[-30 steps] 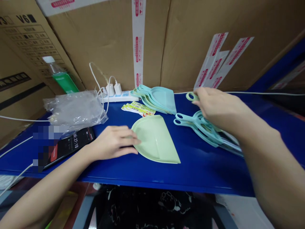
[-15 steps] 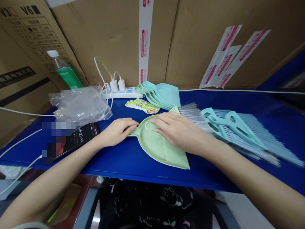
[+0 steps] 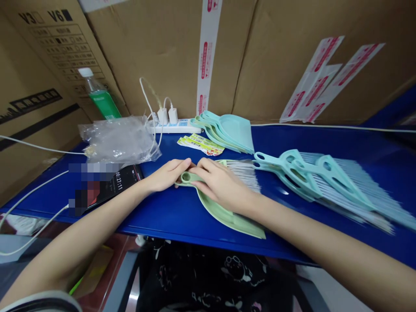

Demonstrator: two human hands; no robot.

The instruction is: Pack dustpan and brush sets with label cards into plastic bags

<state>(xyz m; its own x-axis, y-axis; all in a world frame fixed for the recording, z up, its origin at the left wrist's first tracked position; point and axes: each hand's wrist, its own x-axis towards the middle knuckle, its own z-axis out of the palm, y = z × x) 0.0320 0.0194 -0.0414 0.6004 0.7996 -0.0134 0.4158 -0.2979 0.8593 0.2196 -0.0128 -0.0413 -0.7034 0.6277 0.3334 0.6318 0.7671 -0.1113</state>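
A light green dustpan (image 3: 227,215) lies on the blue table in front of me. Over it rests a hand brush with a light green handle (image 3: 187,177) and pale grey bristles (image 3: 244,174). My right hand (image 3: 221,184) is wrapped over the brush's handle and covers much of it and of the pan. At the handle end, my left hand (image 3: 169,174) is closed round the dustpan's handle, its fingertips close to the right hand's. The brush's holed handle end sits by my left fingers, above the pan's handle.
Blue hand brushes (image 3: 312,177) lie in a pile at right. Stacked dustpans (image 3: 235,130) and printed cards (image 3: 202,144) are behind. A power strip (image 3: 178,126), clear plastic bags (image 3: 118,138), a phone (image 3: 117,186) and a green-labelled bottle (image 3: 103,102) stand left, before cardboard boxes (image 3: 162,47).
My right hand has moved left with the brush, whose handle end now meets the dustpan's handle. The bristles have come over the pan. My left hand stays at the pan's handle.
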